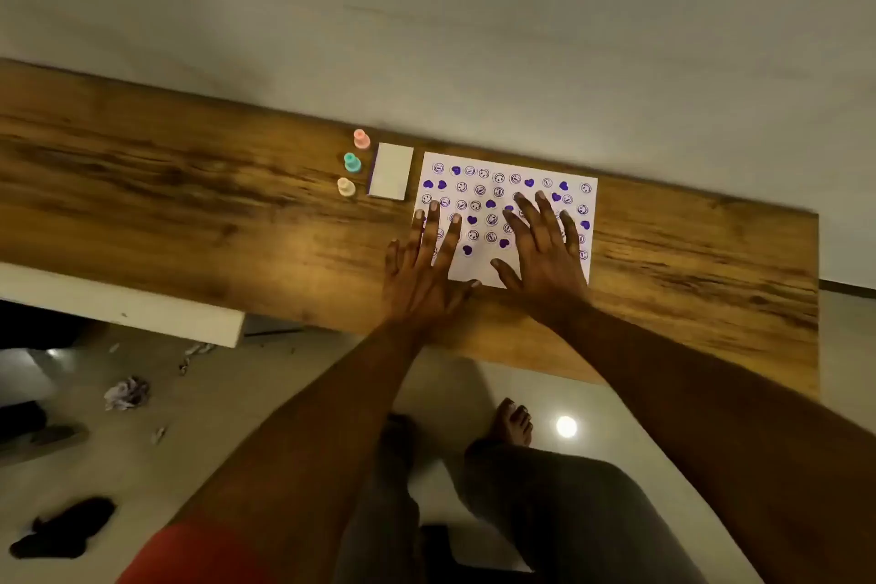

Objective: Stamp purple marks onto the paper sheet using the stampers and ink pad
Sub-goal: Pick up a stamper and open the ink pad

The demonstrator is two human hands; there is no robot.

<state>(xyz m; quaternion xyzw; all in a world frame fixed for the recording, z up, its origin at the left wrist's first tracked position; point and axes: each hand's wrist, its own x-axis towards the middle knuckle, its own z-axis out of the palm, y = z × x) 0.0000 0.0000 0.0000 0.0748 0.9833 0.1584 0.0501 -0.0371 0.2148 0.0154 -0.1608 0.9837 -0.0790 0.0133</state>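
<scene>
A white paper sheet (479, 268) lies on the wooden table (189, 204), covered with several purple smiley and heart marks. My left hand (424, 266) rests flat on the sheet's left edge, fingers straight and spread. My right hand (545, 247) lies flat on the sheet's right half, fingers straight. Neither hand holds anything. Left of the sheet sits the closed white ink pad (391, 171) with a purple edge. Beside it stand three stampers in a column: pink (361, 139), teal (351, 162) and cream (346, 187).
The table's far edge meets a pale wall (474, 38). Below the near edge is a tiled floor with my bare feet (512, 424), crumpled paper (125, 394), a dark cloth (66, 529) and a white ledge (118, 304) at left.
</scene>
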